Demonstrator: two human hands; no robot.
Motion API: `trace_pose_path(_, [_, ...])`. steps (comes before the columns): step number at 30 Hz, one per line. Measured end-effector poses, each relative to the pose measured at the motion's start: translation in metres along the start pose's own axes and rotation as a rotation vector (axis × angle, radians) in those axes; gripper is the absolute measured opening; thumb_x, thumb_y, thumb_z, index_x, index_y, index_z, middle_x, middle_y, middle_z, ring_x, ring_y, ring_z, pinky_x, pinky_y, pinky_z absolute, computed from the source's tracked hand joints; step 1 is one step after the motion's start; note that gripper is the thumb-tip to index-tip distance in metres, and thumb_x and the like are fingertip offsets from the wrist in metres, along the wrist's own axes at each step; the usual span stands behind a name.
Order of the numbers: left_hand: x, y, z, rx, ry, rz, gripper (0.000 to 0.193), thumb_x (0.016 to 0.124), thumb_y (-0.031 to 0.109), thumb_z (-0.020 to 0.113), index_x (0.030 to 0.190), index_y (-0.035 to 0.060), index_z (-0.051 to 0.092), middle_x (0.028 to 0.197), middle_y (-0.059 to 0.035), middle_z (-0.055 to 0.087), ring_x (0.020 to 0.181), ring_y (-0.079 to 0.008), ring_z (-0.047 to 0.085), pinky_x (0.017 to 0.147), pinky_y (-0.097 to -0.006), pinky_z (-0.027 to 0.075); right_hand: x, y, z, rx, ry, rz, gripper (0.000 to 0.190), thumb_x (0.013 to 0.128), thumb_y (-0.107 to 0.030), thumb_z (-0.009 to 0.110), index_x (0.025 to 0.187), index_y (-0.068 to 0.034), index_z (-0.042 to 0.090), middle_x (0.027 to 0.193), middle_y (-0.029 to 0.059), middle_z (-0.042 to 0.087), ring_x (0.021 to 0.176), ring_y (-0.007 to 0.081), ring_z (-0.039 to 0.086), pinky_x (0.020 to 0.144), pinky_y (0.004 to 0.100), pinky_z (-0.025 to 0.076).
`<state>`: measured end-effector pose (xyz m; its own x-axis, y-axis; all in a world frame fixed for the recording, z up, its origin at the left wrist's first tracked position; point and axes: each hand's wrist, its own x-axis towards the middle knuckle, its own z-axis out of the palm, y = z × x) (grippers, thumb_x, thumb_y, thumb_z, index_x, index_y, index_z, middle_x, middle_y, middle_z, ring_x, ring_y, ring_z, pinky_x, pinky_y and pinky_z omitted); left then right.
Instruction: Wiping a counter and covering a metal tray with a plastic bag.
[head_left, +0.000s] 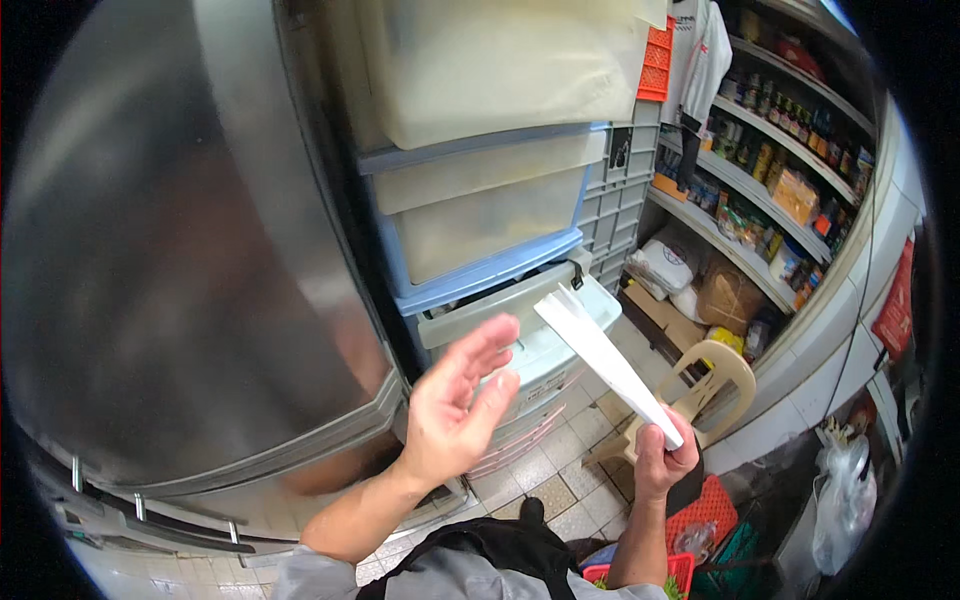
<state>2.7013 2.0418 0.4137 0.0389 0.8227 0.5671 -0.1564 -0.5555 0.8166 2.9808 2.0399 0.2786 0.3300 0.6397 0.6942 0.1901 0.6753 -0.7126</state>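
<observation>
My left hand (457, 405) is raised in front of a stack of plastic drawers, fingers apart and holding nothing. My right hand (664, 454) grips the lower end of a long, flat white bundle (607, 364), perhaps folded paper or plastic. The bundle slants up and to the left, and its loose end fans slightly open over a low drawer. That pale plastic drawer (544, 352) juts out beneath a blue-framed drawer (495, 232). What it contains cannot be made out.
A stainless steel refrigerator (180, 247) fills the left. Grey crates (615, 202) stand behind the drawers. Shelves (787, 142) of bottles and packets line the right. A beige plastic chair (739, 375) and red baskets (701, 517) stand on the tiled floor (551, 457). A plastic bag (844, 502) hangs at right.
</observation>
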Motion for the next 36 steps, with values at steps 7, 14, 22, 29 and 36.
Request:
trace_pose_path(7, [0.070,0.001,0.020,-0.401,0.453,-0.018,0.065,0.096,0.009,0.058,0.149,-0.0066,0.024,0.146,-0.0207,0.042,0.137,-0.0282,0.041,0.114,-0.0385,0.035,0.092,0.019,-0.008,-0.085,-0.126,-0.551,0.024,0.091,-0.001,0.057,0.113,0.008,0.059,0.073,0.0079,0.058,0.052,0.0093,0.049,0.046,0.0224,0.040])
trace_pose_path(14, [0.116,0.010,0.003,-0.659,0.552,0.025,0.020,0.095,0.018,0.061,0.108,0.0033,0.056,0.120,-0.0114,0.056,0.129,-0.0271,0.046,0.115,-0.0389,0.032,0.150,0.014,-0.013,0.143,-0.123,-0.535,0.022,0.092,-0.008,0.061,0.110,0.005,0.060,0.078,0.0133,0.064,0.059,0.0153,0.051,0.052,0.0297,0.041])
trace_pose_path(22, [0.106,-0.013,0.012,-0.470,0.602,0.109,0.021,0.100,0.027,0.054,0.110,0.0088,0.058,0.112,-0.0087,0.064,0.114,-0.0267,0.059,0.108,-0.0399,0.040,0.189,-0.003,0.006,-0.050,0.115,-0.819,0.044,0.096,-0.038,0.064,0.118,-0.001,0.054,0.080,0.0129,0.056,0.056,0.0131,0.048,0.045,0.0266,0.039])
trace_pose_path(29, [0.042,-0.021,0.025,-0.279,0.353,0.337,0.039,0.102,0.032,0.048,0.121,-0.0014,0.053,0.123,-0.0220,0.063,0.118,-0.0354,0.059,0.109,-0.0509,0.041,0.201,-0.021,0.004,0.324,-0.114,-0.648,0.037,0.099,-0.026,0.059,0.116,0.006,0.051,0.090,0.0108,0.051,0.072,0.0139,0.045,0.056,0.0233,0.039])
trace_pose_path(36, [0.040,-0.012,0.025,-0.246,0.300,0.265,0.044,0.099,0.027,0.054,0.125,-0.0085,0.050,0.125,-0.0275,0.061,0.118,-0.0396,0.060,0.106,-0.0559,0.044,0.242,-0.085,0.089,0.011,-0.355,-0.756,0.027,0.083,-0.008,0.066,0.106,0.006,0.061,0.094,0.0162,0.069,0.068,0.0229,0.056,0.064,0.0354,0.044])
